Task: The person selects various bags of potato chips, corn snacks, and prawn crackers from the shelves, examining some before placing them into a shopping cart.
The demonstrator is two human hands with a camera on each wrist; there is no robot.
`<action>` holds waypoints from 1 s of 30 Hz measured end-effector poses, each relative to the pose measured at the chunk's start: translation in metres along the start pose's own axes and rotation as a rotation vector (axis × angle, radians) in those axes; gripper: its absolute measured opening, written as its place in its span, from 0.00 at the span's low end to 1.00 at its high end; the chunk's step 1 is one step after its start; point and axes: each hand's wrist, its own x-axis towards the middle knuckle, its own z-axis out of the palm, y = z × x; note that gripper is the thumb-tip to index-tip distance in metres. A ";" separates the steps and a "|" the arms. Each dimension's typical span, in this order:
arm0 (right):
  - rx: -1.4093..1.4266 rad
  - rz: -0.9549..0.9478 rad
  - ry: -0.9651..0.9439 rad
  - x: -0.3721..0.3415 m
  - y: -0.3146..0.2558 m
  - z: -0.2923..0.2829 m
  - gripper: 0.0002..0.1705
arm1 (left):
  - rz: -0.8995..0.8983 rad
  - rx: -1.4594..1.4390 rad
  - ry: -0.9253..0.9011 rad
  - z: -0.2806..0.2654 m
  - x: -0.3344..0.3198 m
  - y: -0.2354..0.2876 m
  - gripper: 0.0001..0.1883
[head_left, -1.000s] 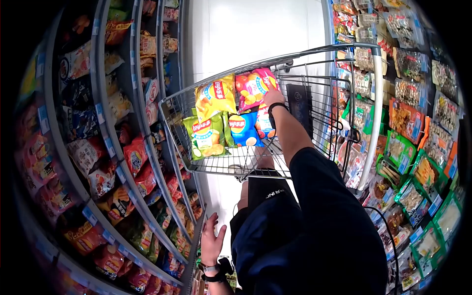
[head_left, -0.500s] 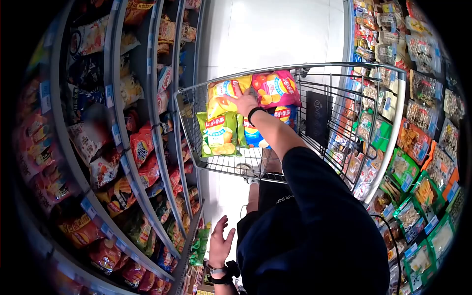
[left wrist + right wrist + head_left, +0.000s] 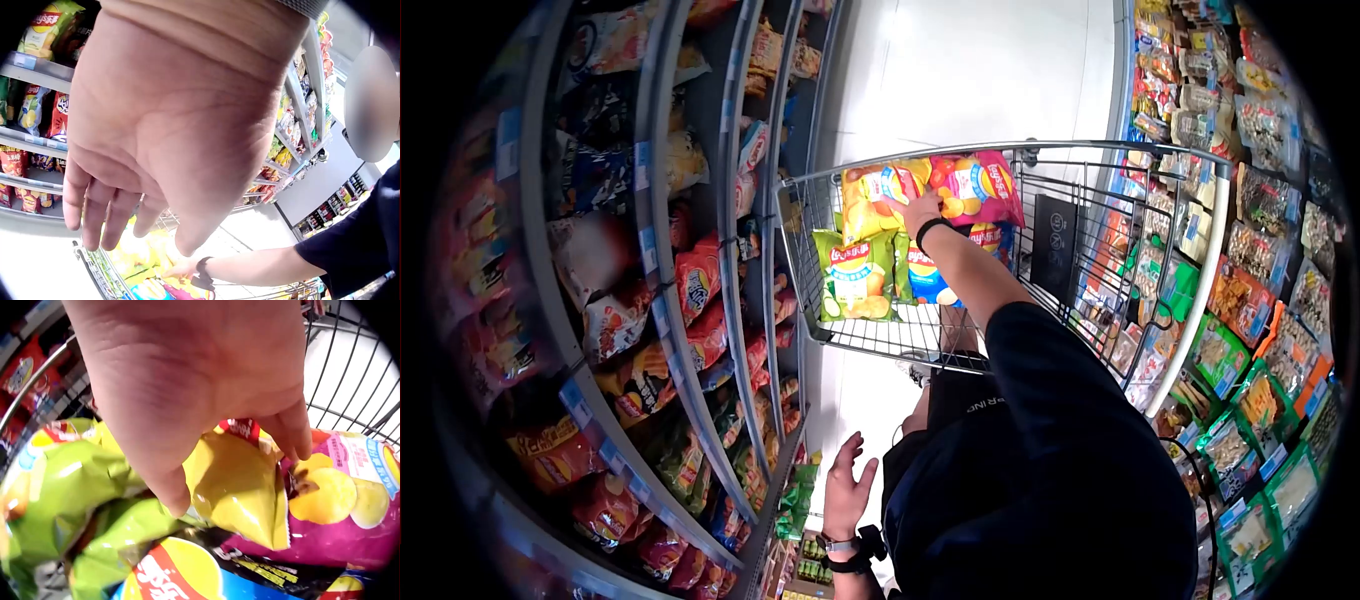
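Observation:
In the head view my right hand is at the right end of a yellow bag of potato chips in a wire shopping cart. The right wrist view shows the thumb on one side of this yellow bag and the fingers curled over the other. A magenta chip bag lies close beside the fingertips. Below are a green chip bag and a blue one, partly behind my forearm. My left hand hangs low by the shelf, fingers loosely extended, holding nothing.
Shelves packed with snack bags run along the left. Hanging packets of dried foods line the right. The cart spans the aisle, its pale handle to the right and a black panel inside. White floor lies beyond.
My right hand has gone from the magenta bag to the yellow one, then slid toward its right end. The cart has shifted right in view. My left hand stays low.

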 end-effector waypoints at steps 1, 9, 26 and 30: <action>0.049 0.003 0.012 -0.004 -0.001 -0.004 0.41 | 0.015 -0.002 0.016 -0.001 -0.002 -0.002 0.28; 0.444 -0.560 0.460 -0.019 0.057 0.060 0.26 | 0.171 0.086 0.111 -0.031 -0.024 -0.025 0.30; 0.454 -0.298 0.314 -0.316 0.063 0.202 0.33 | 0.848 0.181 1.040 -0.266 -0.133 -0.014 0.19; 0.401 -0.207 0.442 -0.319 0.051 0.206 0.27 | 1.152 0.358 1.502 -0.343 -0.195 0.013 0.16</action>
